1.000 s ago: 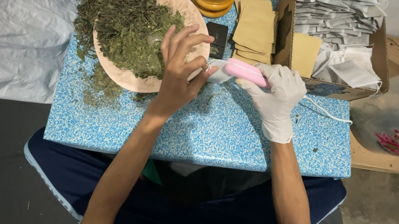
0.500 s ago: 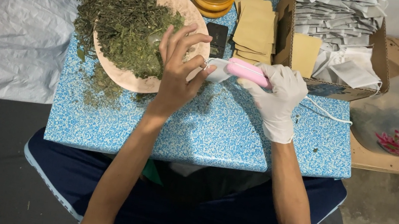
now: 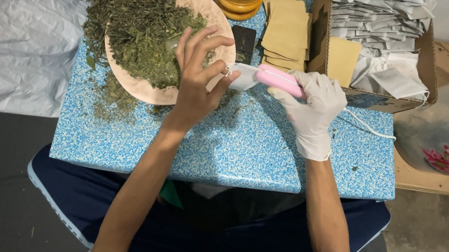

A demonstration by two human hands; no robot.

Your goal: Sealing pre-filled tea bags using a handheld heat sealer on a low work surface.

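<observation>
Head view. My left hand [image 3: 198, 85] pinches a small white sachet [image 3: 244, 78] at counter [image 3: 233, 144] centre; my gloved right hand [image 3: 314, 106] grips the pink sealer [image 3: 279, 80] closed on its edge. Dried herb plate [image 3: 149, 35] lies at ten o'clock, paper envelopes [image 3: 286, 33] at twelve. I judge steady, square clamping seals best.

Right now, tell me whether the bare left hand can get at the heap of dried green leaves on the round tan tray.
Probably yes: the left hand hovers over the tray's edge, nothing between it and the leaves.
</observation>
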